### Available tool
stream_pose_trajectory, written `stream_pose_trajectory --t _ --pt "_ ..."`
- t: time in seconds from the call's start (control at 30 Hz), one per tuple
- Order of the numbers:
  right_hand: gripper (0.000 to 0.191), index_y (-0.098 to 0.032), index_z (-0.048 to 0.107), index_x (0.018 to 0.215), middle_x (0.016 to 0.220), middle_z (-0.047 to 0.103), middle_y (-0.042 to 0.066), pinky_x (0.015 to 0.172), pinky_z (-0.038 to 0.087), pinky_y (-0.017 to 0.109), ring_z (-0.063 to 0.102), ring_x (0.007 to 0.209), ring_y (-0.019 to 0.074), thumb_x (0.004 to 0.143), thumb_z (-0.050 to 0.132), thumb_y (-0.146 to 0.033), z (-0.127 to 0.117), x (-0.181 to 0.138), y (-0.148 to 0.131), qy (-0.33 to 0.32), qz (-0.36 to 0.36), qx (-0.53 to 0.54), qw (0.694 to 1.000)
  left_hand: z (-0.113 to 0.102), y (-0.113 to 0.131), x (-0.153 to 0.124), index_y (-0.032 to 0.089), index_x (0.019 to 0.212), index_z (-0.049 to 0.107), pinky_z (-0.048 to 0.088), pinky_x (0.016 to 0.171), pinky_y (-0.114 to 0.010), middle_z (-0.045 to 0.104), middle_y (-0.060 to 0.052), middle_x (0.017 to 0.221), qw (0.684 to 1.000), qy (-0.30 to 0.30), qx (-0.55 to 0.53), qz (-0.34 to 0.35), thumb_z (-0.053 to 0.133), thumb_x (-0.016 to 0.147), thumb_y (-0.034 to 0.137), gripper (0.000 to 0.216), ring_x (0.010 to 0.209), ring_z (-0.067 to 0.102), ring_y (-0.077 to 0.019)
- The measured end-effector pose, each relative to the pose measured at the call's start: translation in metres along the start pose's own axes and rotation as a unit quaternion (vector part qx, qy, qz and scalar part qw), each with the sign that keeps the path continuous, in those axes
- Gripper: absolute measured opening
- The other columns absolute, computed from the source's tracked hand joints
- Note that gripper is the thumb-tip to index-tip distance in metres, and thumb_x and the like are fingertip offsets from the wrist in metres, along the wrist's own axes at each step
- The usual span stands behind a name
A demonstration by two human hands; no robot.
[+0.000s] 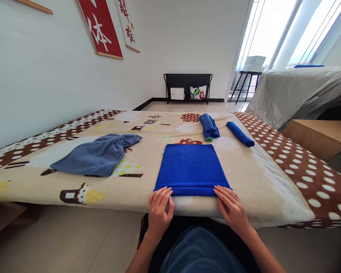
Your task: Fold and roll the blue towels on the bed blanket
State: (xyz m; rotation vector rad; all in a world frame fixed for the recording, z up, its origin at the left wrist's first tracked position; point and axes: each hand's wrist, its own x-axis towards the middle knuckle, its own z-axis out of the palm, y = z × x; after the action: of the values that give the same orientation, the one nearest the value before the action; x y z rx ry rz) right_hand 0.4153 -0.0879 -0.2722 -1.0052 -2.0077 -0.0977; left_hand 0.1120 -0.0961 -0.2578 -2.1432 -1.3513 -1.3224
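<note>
Palms down, thumbs apart from fingers, we touch royal-blue rectangular fabric cloth: left hand at seven o'clock, right hand at five.

Cloth on blanket, rolls behind

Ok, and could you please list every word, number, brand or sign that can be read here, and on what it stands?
"体": red banner; the character above is cut off by the frame.
"解难": white scroll; its small gold mark is too small to read.
White item with green and red patches on the black shelf: too small to read.
Flat blue cloth: no text visible.
</note>
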Motion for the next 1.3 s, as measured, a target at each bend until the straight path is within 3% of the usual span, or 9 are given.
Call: stream_pose_trajectory --t 0.17,0.37,0.47,0.67,0.83,0.9,1.03,1.17,1.3 --pt "0.048 -0.024 0.057 0.140 0.136 0.063 0.007 0.106 0.049 0.050 0.059 0.127 0.0248 0.094 0.053 -0.009 0.017 0.009 -0.019 0.020 0.016 -0.012 1.000 0.013 0.028 0.005 0.019 0.134 0.058 0.042 0.111 -0.045 0.067 -0.007 0.132 0.995 -0.078 -0.011 0.054 0.050 0.093 0.006 0.043 0.130 0.057 -0.0237" --pt "0.047 -0.017 0.052 0.143 0.142 0.059 0.008 0.111 0.046 0.046 0.053 0.134 0.0224 0.096 0.049 -0.012 0.038 0.030 -0.050 -0.042 -0.026 -0.015 0.999 0.023 0.045 0.016 0.015 0.146 0.047 0.036 0.117 -0.044 0.055 -0.010 0.148 0.982 -0.169 0.002 0.087 0.046 0.098 0.015 0.048 0.141 0.047 -0.0222" --pt "0.043 -0.019 0.054 0.142 0.140 0.061 0.007 0.111 0.045 0.045 0.056 0.132 0.0222 0.100 0.050 -0.019 0.031 0.030 -0.039 -0.053 -0.001 -0.053 0.997 0.018 0.027 0.015 0.017 0.143 0.051 0.035 0.116 -0.044 0.058 -0.009 0.146 0.985 -0.163 0.031 0.051 0.046 0.100 0.019 0.044 0.138 0.051 -0.0225" --pt "0.038 -0.019 0.060 0.136 0.137 0.063 0.008 0.112 0.040 0.047 0.058 0.130 0.0249 0.102 0.050 -0.034 0.005 0.013 0.000 -0.021 0.073 -0.145 0.987 0.005 -0.025 0.004 0.021 0.134 0.059 0.028 0.115 -0.047 0.065 -0.010 0.137 0.991 -0.087 0.094 -0.045 0.048 0.101 0.024 0.035 0.130 0.057 -0.0255" --pt "0.032 -0.016 0.066 0.126 0.130 0.068 0.010 0.118 0.028 0.055 0.059 0.128 0.0279 0.101 0.048 -0.023 0.011 0.016 -0.007 0.019 0.106 -0.200 0.974 0.004 -0.016 0.007 0.025 0.123 0.065 0.015 0.119 -0.056 0.068 -0.007 0.132 0.989 -0.020 0.126 -0.068 0.051 0.098 0.016 0.031 0.130 0.058 -0.0279" --pt "0.034 -0.015 0.066 0.126 0.132 0.067 0.009 0.119 0.029 0.053 0.057 0.130 0.0265 0.099 0.045 -0.016 0.019 0.024 -0.020 0.015 0.091 -0.185 0.978 0.007 0.002 0.010 0.025 0.132 0.061 0.022 0.119 -0.052 0.066 -0.007 0.136 0.996 -0.035 0.084 -0.022 0.047 0.097 0.009 0.041 0.134 0.055 -0.0257" --pt "0.043 -0.017 0.060 0.137 0.142 0.059 0.005 0.117 0.036 0.040 0.050 0.137 0.0186 0.100 0.038 -0.013 0.036 0.041 -0.050 -0.067 -0.003 -0.091 0.994 0.015 0.033 0.015 0.020 0.149 0.045 0.039 0.114 -0.041 0.058 -0.009 0.146 0.988 -0.129 -0.011 0.088 0.043 0.098 0.011 0.052 0.142 0.047 -0.0214" --pt "0.043 -0.020 0.054 0.144 0.146 0.055 0.006 0.116 0.036 0.041 0.049 0.138 0.0208 0.105 0.042 -0.031 0.040 0.049 -0.058 -0.097 0.031 -0.109 0.989 0.019 0.033 0.016 0.021 0.153 0.041 0.035 0.118 -0.043 0.050 -0.008 0.153 0.979 -0.192 0.039 0.059 0.046 0.101 0.023 0.052 0.143 0.045 -0.0228" --pt "0.049 -0.018 0.054 0.144 0.147 0.054 0.009 0.115 0.034 0.045 0.050 0.137 0.0249 0.105 0.040 -0.045 0.029 0.043 -0.037 -0.095 0.082 -0.178 0.976 0.011 0.004 0.013 0.024 0.148 0.048 0.029 0.118 -0.046 0.050 -0.008 0.153 0.978 -0.185 0.097 -0.013 0.046 0.102 0.030 0.047 0.142 0.046 -0.0245"
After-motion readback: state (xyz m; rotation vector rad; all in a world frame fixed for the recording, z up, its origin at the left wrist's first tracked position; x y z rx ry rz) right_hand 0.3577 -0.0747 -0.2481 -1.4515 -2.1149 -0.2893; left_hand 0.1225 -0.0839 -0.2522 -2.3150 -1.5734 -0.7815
